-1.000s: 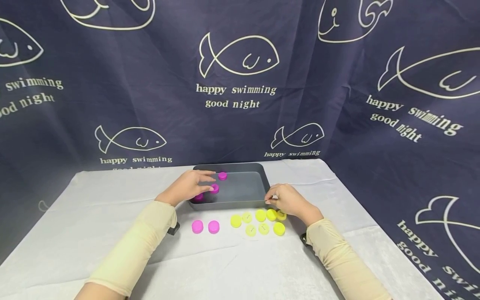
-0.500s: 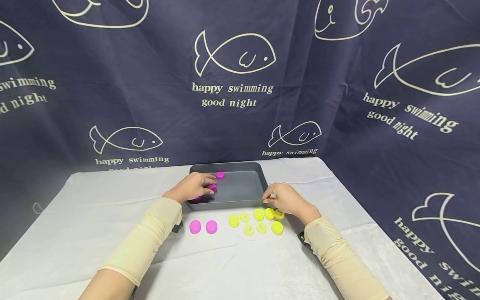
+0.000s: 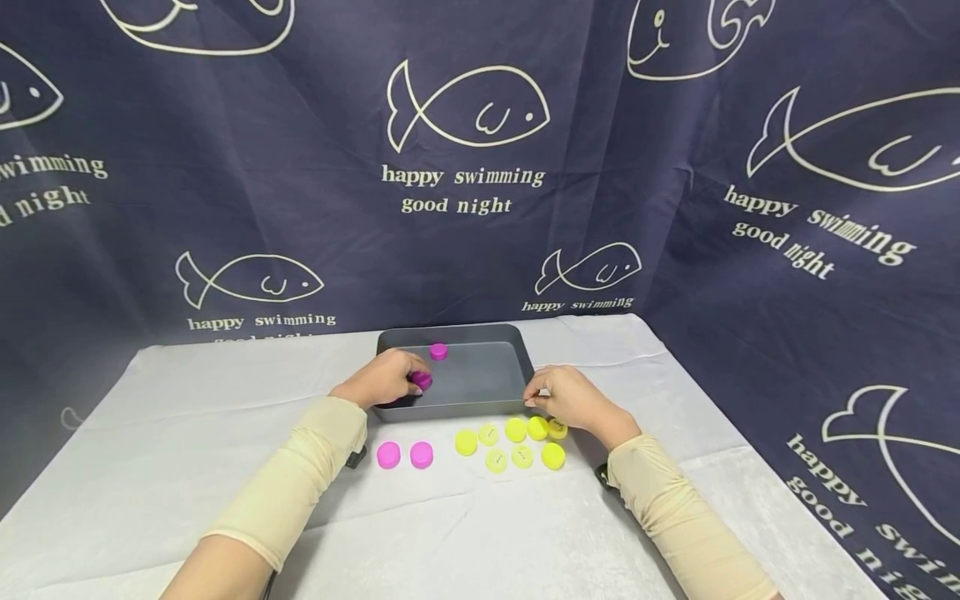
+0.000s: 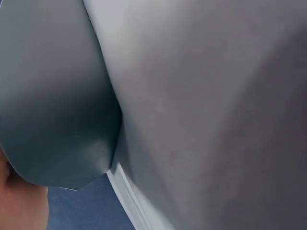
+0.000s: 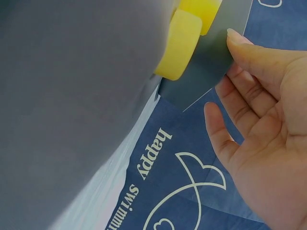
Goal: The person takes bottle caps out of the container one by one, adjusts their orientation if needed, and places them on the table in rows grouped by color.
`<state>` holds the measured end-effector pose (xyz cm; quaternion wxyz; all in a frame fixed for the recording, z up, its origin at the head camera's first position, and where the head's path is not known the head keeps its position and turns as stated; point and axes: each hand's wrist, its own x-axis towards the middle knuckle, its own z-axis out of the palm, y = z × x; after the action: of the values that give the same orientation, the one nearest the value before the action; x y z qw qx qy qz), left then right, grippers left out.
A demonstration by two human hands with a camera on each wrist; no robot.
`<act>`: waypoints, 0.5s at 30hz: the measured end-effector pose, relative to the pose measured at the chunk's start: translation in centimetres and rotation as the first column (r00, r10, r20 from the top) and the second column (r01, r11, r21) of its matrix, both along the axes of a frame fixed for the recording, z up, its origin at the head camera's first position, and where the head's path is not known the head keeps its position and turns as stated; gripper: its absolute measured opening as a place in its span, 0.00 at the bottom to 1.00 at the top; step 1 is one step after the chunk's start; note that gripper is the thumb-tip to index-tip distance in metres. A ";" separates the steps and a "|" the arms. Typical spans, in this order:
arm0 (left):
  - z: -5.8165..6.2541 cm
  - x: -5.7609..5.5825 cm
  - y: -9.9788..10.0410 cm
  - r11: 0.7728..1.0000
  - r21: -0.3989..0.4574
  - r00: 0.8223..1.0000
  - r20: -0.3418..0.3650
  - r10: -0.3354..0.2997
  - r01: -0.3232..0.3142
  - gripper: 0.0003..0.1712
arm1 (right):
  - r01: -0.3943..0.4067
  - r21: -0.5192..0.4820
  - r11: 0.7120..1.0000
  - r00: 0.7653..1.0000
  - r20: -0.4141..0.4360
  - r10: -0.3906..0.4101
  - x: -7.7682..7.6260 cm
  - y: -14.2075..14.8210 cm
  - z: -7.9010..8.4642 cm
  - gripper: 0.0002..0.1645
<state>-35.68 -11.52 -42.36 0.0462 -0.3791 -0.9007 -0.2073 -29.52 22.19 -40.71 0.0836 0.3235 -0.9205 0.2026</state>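
Observation:
My left hand (image 3: 384,378) reaches over the left side of a dark grey rectangular tray (image 3: 450,409). Its thumb and fingers pinch a magenta bottle cap (image 3: 422,381) inside it. Another magenta cap (image 3: 438,352) lies farther back in the tray; a third is mostly hidden under the hand. At the tray's front right corner, my right hand (image 3: 573,397) grips the rim between thumb and fingers, as the right wrist view shows with the thumb (image 5: 244,48) on the wall. In the left wrist view, the tray wall (image 4: 57,96) hides most of the left hand (image 4: 24,208).
Two magenta caps (image 3: 388,455) lie on the white cloth before the tray. Several yellow caps (image 3: 515,430) lie right of them, some showing a marked face. A dark blue fish-printed curtain (image 3: 465,250) stands behind the table (image 3: 420,542) and on its right.
My left hand's spread fingers have closed round the middle magenta cap in the tray, which now sits slightly tilted. The right hand stays on the tray corner. The head view has shifted slightly.

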 end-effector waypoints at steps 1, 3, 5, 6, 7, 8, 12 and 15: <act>0.0 0.0 0.0 1.000 0.002 1.000 -0.006 -0.002 0.002 0.11 | 0.000 -0.002 1.000 1.000 -0.001 0.000 0.0 0.0 0.0 0.04; -0.1 0.1 0.1 1.000 0.003 1.000 -0.015 -0.003 0.003 0.11 | 0.000 -0.001 1.000 1.000 -0.005 0.000 0.1 0.0 0.0 0.04; -0.1 0.1 0.1 1.000 0.001 1.000 -0.022 -0.002 0.002 0.10 | 0.000 -0.001 1.000 1.000 -0.009 0.000 0.1 0.0 0.0 0.03; -0.1 0.1 0.2 1.000 -0.002 1.000 -0.023 0.002 -0.002 0.10 | 0.003 -0.003 1.000 1.000 -0.007 -0.003 0.1 0.0 0.1 0.03; -0.1 0.1 0.3 1.000 -0.009 1.000 -0.029 0.005 -0.005 0.09 | 0.002 -0.003 1.000 1.000 -0.007 -0.002 0.1 0.0 0.0 0.03; -0.1 0.1 0.3 1.000 -0.018 0.999 -0.042 0.006 -0.007 0.08 | 0.001 -0.003 1.000 1.000 -0.011 -0.001 0.1 0.0 0.0 0.03; 0.1 0.2 0.8 0.999 -0.050 0.995 -0.096 0.013 -0.017 0.07 | -0.003 -0.003 1.000 1.000 -0.011 0.003 0.0 0.0 0.0 0.03; 0.1 0.3 1.0 0.997 -0.068 0.992 -0.122 0.020 -0.028 0.06 | 0.000 0.002 1.000 1.000 -0.006 0.000 0.0 0.0 0.0 0.03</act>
<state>-35.36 -10.50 -42.23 0.0900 -0.3814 -0.9074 -0.1521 -29.50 22.19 -40.70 0.0860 0.3241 -0.9205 0.2006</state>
